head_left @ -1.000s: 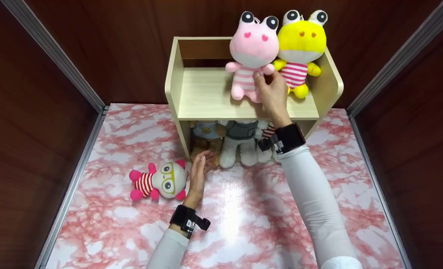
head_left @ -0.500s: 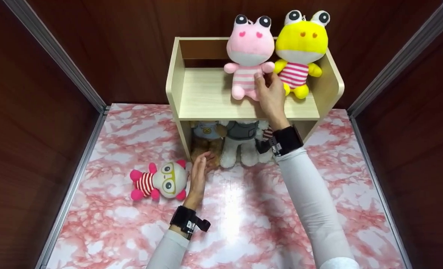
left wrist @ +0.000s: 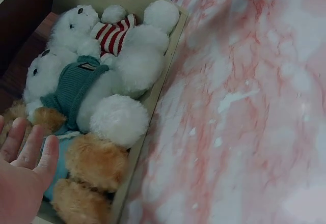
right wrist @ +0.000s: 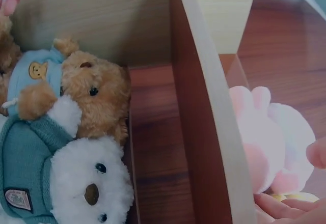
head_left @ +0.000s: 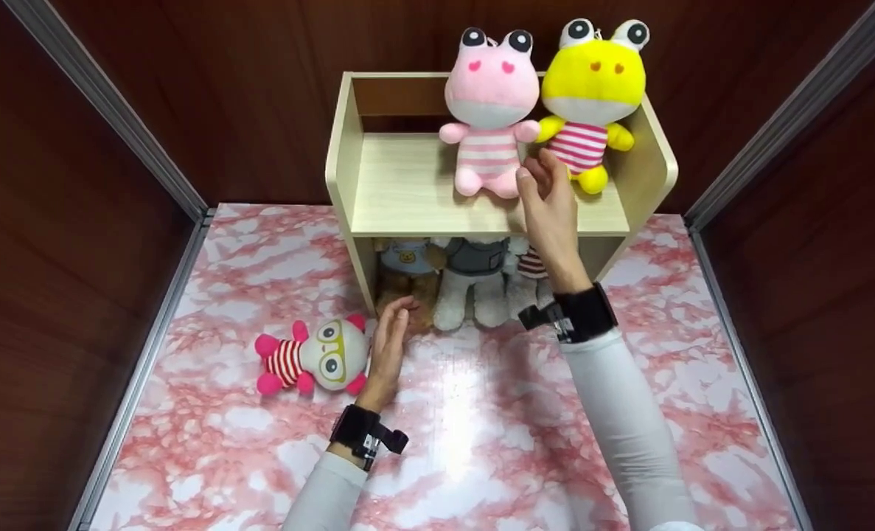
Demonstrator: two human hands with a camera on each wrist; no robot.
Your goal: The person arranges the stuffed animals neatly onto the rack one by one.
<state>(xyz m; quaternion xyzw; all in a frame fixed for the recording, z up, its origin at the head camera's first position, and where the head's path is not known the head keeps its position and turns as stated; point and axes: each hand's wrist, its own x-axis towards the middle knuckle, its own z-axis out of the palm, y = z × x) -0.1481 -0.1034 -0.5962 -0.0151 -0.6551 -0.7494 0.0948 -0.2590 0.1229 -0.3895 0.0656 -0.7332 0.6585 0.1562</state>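
A pink frog plush [head_left: 492, 96] in a striped outfit sits upright on the top shelf [head_left: 408, 177]. To its right a yellow frog plush [head_left: 593, 81] leans by the side panel. My right hand [head_left: 551, 206] is just off the pink frog's lower right side, thumb and fingers loosely bent around nothing, overlapping the yellow frog's leg in the head view. Down at floor level, my left hand [head_left: 389, 350] has its fingers extended, beside the head of a panda plush [head_left: 312, 356] with yellow glasses that lies on its back. In the left wrist view those fingers [left wrist: 48, 155] overlap the brown bear.
Under the shelf sit a brown bear [right wrist: 99, 91] in a blue shirt, a white bear [right wrist: 91, 183] in a green-grey sweater, and a white plush in a striped top [left wrist: 114, 35]. Dark wood walls [head_left: 54, 221] enclose the marbled floor [head_left: 466, 442].
My right hand has let go of the pink frog and drawn back slightly down and right. The pink frog shifted left before that and now sits by itself. My left hand stays nearly still.
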